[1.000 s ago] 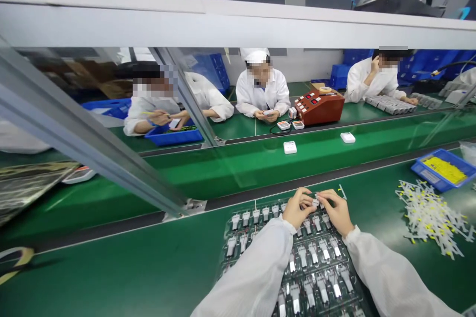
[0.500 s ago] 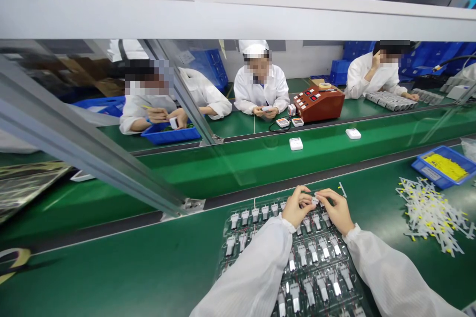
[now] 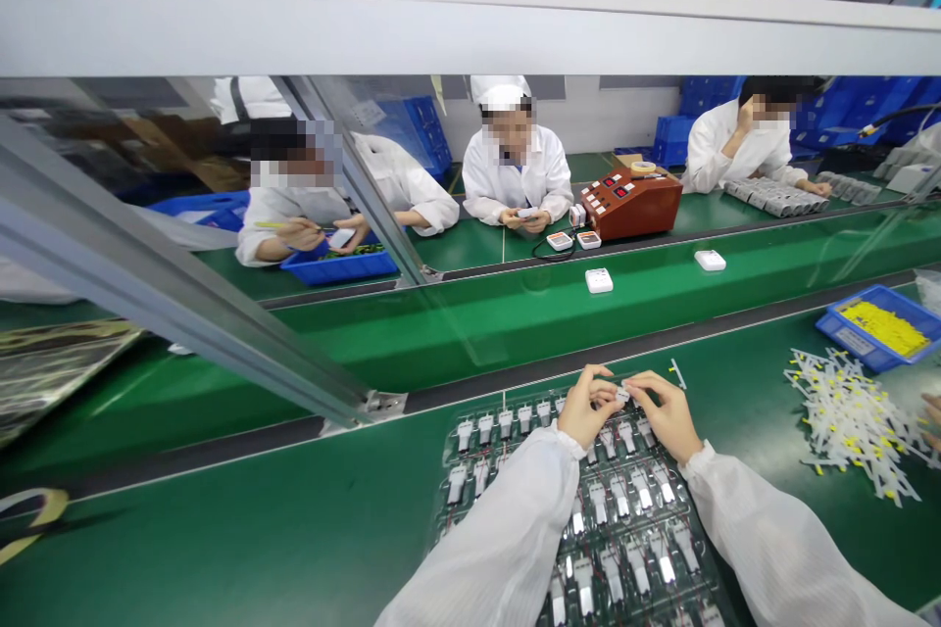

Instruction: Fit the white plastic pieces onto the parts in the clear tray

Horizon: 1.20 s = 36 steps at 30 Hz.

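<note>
Over the far edge of a clear plastic tray [image 3: 439, 500], my left hand [image 3: 588, 409] and my right hand [image 3: 668, 414] meet fingertip to fingertip. Between them is a small white part [image 3: 622, 396], pinched by the fingers of both hands; its exact kind is too small to make out. Rows of similar white and silver parts with thin dark red wires [image 3: 619, 498] fill the tray's pockets. My left forearm covers part of the tray. Just beyond my right hand a thin white strip with a yellow bit [image 3: 677, 373] lies on the green table.
A pile of white strips with yellow ends [image 3: 853, 421] lies right, with a co-worker's hand [image 3: 932, 419] beside it. Behind it stands a blue bin [image 3: 845, 338] of yellow pieces. White square devices [image 3: 599, 280] ride a green belt [image 3: 515, 313]. A metal post [image 3: 221, 284] slants at left. Co-workers sit opposite.
The white devices on the belt have shifted right. A co-worker's hand has appeared at the right edge by the strip pile. My hands have stayed nearly still.
</note>
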Motion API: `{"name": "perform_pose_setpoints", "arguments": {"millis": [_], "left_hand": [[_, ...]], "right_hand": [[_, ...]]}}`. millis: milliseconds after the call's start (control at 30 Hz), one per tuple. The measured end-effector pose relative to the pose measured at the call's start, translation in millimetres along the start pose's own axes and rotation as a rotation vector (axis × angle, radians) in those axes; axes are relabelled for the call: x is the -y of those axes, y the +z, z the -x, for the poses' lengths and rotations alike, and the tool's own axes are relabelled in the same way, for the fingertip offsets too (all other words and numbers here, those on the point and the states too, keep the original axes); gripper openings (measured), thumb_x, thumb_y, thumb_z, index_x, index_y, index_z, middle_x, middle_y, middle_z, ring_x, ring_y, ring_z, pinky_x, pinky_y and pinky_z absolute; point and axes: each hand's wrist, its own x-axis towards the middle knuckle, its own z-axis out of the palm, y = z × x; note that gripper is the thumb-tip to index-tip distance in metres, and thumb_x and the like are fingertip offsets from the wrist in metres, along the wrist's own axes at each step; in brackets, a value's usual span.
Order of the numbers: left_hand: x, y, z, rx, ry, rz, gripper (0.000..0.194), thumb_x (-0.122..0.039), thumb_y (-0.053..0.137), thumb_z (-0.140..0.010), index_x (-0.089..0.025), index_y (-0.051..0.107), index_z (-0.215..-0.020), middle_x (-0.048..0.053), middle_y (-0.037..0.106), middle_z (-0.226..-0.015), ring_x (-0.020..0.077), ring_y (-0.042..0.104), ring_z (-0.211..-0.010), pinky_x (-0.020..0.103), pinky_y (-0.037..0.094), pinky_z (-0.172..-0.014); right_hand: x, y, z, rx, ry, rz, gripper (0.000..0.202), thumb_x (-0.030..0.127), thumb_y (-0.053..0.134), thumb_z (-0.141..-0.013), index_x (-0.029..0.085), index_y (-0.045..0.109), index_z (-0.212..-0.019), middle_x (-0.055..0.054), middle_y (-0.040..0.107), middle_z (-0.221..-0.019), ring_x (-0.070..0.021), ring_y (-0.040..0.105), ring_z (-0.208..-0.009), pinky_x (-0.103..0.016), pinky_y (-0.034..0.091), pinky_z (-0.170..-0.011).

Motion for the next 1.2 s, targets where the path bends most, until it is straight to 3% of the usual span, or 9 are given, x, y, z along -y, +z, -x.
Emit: {"name": "perform_pose_setpoints", "arguments": {"millis": [533,667,867,1033,1133,1200], "left_hand": [[-1,3.1,0,-0.036,0.007,0.072,0.046,-0.008,0.071,-0.068,-0.022,0.038,-0.097,-0.004,0.065,-0.078,0.0104,0.065,-0.066,0.023,0.049,-0.067],[0,1.7,0,0.007,0.081,-0.126,0.033,-0.012,0.065,-0.077,-0.021,0.042,-0.100,0.001,0.069,-0.087,0.0136,0.066,-0.077,0.026,0.050,-0.071],[-2,-4.4,0,0.031,0.230,-0.545,0.022,-0.018,0.066,-0.081,-0.021,0.060,-0.102,0.004,0.070,-0.093,0.0202,0.062,-0.093,0.033,0.049,-0.081],[-1,-5.6,-1,-0.010,0.232,-0.591,0.016,-0.021,0.068,-0.081,-0.020,0.063,-0.096,0.004,0.069,-0.091,0.0208,0.059,-0.091,0.034,0.048,-0.083],[2,-5.5,-1,-0.020,0.239,-0.627,0.023,-0.020,0.068,-0.080,-0.019,0.061,-0.102,0.004,0.068,-0.089,0.0215,0.057,-0.092,0.036,0.047,-0.085],[4,-5.6,-1,-0.019,0.273,-0.671,0.026,-0.018,0.066,-0.081,-0.019,0.060,-0.106,0.004,0.066,-0.090,0.0222,0.056,-0.093,0.037,0.046,-0.087]], "right_hand": [[-1,-3,-1,0.145,-0.136,0.142,0.024,0.024,0.046,-0.096,0.022,0.069,-0.100,-0.007,0.067,-0.100,-0.0205,0.059,-0.099,-0.037,0.047,-0.088],[-5,-9,-4,0.154,-0.181,0.200,0.026,0.023,0.045,-0.096,0.025,0.070,-0.103,-0.007,0.063,-0.101,-0.0206,0.057,-0.100,-0.038,0.047,-0.087],[-3,-16,-10,0.159,-0.123,0.266,0.025,0.027,0.047,-0.095,0.026,0.071,-0.099,-0.006,0.063,-0.094,-0.0209,0.056,-0.094,-0.039,0.047,-0.084],[4,-14,-12,0.222,-0.083,0.281,0.026,0.032,0.047,-0.095,0.026,0.071,-0.102,-0.006,0.065,-0.097,-0.0215,0.056,-0.097,-0.040,0.046,-0.088],[7,-18,-14,0.259,-0.083,0.289,0.029,0.034,0.044,-0.096,0.027,0.069,-0.109,-0.006,0.065,-0.109,-0.0213,0.054,-0.107,-0.040,0.042,-0.097],[5,-26,-16,0.217,-0.092,0.305,0.031,0.035,0.041,-0.097,0.027,0.066,-0.114,-0.006,0.063,-0.117,-0.0208,0.051,-0.114,-0.040,0.039,-0.101]]}}
